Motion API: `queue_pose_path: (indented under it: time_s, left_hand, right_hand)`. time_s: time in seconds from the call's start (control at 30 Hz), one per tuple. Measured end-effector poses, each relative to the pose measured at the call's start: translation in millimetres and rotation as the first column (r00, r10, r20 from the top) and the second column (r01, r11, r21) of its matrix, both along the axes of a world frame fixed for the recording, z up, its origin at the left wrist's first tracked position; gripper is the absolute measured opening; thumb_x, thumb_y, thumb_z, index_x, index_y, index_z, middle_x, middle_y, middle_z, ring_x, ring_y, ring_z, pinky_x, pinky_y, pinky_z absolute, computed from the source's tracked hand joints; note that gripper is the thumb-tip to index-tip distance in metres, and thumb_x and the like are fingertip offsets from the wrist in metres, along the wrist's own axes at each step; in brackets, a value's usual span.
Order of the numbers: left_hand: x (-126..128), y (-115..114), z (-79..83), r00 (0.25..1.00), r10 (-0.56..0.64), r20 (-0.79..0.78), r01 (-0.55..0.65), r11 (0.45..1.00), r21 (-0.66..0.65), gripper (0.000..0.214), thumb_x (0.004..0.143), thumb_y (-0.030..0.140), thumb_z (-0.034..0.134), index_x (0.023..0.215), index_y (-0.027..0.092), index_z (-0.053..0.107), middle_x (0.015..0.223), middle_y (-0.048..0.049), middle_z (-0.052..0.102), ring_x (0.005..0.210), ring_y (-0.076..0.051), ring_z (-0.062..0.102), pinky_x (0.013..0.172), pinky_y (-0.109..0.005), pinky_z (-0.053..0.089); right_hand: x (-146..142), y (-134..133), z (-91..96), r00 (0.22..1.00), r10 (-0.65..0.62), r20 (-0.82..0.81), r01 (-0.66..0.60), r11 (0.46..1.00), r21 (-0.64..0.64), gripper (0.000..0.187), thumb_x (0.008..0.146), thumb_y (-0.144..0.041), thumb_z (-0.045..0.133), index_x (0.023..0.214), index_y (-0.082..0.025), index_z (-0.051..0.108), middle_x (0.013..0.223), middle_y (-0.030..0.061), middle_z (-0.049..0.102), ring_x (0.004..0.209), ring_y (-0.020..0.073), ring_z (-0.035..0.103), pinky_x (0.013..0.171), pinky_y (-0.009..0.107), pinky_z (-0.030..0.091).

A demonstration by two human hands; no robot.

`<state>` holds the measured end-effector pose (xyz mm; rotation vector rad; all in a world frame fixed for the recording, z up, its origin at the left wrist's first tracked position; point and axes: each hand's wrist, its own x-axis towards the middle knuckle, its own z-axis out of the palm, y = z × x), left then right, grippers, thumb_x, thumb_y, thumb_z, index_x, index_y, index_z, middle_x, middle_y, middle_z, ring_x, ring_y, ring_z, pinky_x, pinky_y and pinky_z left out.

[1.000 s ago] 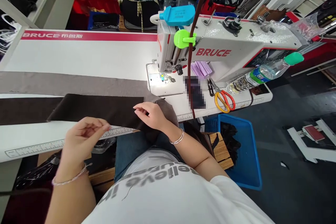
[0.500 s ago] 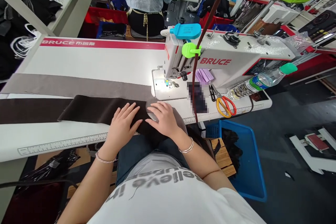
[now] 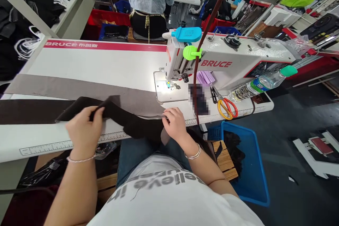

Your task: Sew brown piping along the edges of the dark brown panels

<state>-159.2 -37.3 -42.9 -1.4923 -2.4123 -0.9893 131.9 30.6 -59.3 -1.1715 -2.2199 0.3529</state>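
A long dark brown fabric strip [image 3: 144,127] runs along the front of the sewing table and hangs over its edge toward my lap. My left hand [image 3: 84,125] pinches the strip's upper edge at the left and lifts it into a fold. At the right, my right hand [image 3: 174,122] grips the strip's edge between thumb and fingers, with a small grey flap showing below. Behind the brown strip, a greyish fabric strip [image 3: 79,86] lies flat across the table. The sewing machine [image 3: 212,56] stands beyond my right hand, its needle plate bare of cloth.
Orange-and-red-handled scissors [image 3: 227,107], a water bottle [image 3: 261,84] and a blurred dark rectangle [image 3: 199,99] lie right of the needle. A blue basket [image 3: 255,169] stands below the table's right end. A person [image 3: 149,3] sits ahead, back turned.
Both hands lay flat on the brown strip. The left has moved left and now lifts its edge; the right has shifted slightly right and closed on the edge. The strip is no longer flat.
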Motion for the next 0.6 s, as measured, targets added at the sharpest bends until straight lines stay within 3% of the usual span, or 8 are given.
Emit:
queue_pose_path:
  time_s: [0.1,0.2,0.3,0.4,0.47,0.53,0.6]
  left_hand:
    - [-25.4,-8.0,11.8,0.98,0.198,-0.033,-0.199,0.98,-0.027,0.031,0.083,0.046,0.058,0.092,0.019,0.07,0.06,0.0001,0.052,0.062,-0.019,0.05,0.06,-0.028,0.027]
    - [-41.4,-15.0,23.1,0.957,0.291,-0.022,-0.291,0.956,-0.022,0.03,0.083,0.047,0.057,0.09,0.02,0.067,0.059,0.0017,0.044,0.061,-0.018,0.044,0.062,-0.028,0.024]
    - [-49.6,-17.2,32.1,0.941,0.337,-0.026,-0.337,0.941,-0.014,0.026,0.082,0.046,0.057,0.086,0.021,0.063,0.06,0.0027,0.041,0.06,-0.017,0.04,0.066,-0.03,0.026]
    - [-52.9,-16.5,33.3,0.945,0.328,-0.007,-0.328,0.941,-0.087,0.023,0.083,0.044,0.055,0.084,0.021,0.059,0.059,0.0035,0.038,0.057,-0.017,0.037,0.07,-0.032,0.032]
    - [-52.3,-17.1,28.3,0.951,0.31,0.013,-0.305,0.941,-0.148,0.021,0.084,0.041,0.053,0.088,0.021,0.058,0.059,0.004,0.037,0.055,-0.018,0.036,0.07,-0.034,0.035]
    - [-49.8,-19.3,20.1,0.961,0.275,0.028,-0.263,0.94,-0.215,0.022,0.083,0.041,0.054,0.091,0.022,0.058,0.058,0.0041,0.038,0.052,-0.018,0.036,0.069,-0.035,0.038]
    - [-46.2,-22.9,11.5,0.982,0.156,0.105,-0.125,0.958,-0.26,0.027,0.078,0.045,0.061,0.093,0.023,0.058,0.059,0.003,0.045,0.055,-0.021,0.044,0.07,-0.037,0.042]
  right_hand:
    - [5.8,0.1,4.4,0.989,-0.125,-0.083,0.119,0.99,-0.075,0.032,0.093,-0.025,0.048,0.063,-0.02,0.056,0.061,0.0037,0.055,0.063,0.0193,0.051,0.062,0.034,0.043]
    - [10.0,0.8,8.3,0.952,-0.2,-0.232,0.138,0.956,-0.257,0.036,0.094,-0.032,0.047,0.059,-0.021,0.048,0.052,-0.0021,0.042,0.051,0.0144,0.042,0.052,0.029,0.037]
    - [13.1,0.6,9.7,0.875,-0.257,-0.411,0.068,0.905,-0.42,0.025,0.092,-0.034,0.05,0.071,-0.021,0.056,0.053,-0.0044,0.041,0.047,0.013,0.043,0.047,0.027,0.04]
    - [16.6,-3.2,10.1,0.811,-0.33,-0.482,0.037,0.852,-0.522,0.022,0.092,-0.039,0.05,0.09,-0.021,0.063,0.049,-0.0071,0.037,0.039,0.0128,0.041,0.041,0.027,0.042]
    - [19.1,-7.7,10.1,0.831,-0.309,-0.463,0.066,0.881,-0.469,0.024,0.093,-0.038,0.05,0.094,-0.021,0.066,0.048,-0.0061,0.04,0.041,0.0141,0.046,0.044,0.028,0.046]
    - [20.6,-13.1,9.1,0.889,-0.22,-0.401,0.105,0.952,-0.288,0.023,0.094,-0.032,0.049,0.095,-0.02,0.069,0.059,0.0003,0.057,0.056,0.0176,0.058,0.058,0.032,0.053]
    - [20.6,-18.2,6.6,0.952,-0.1,-0.29,0.084,0.994,-0.067,0.027,0.096,-0.023,0.044,0.098,-0.02,0.071,0.084,0.0083,0.069,0.081,0.0216,0.064,0.076,0.038,0.054]
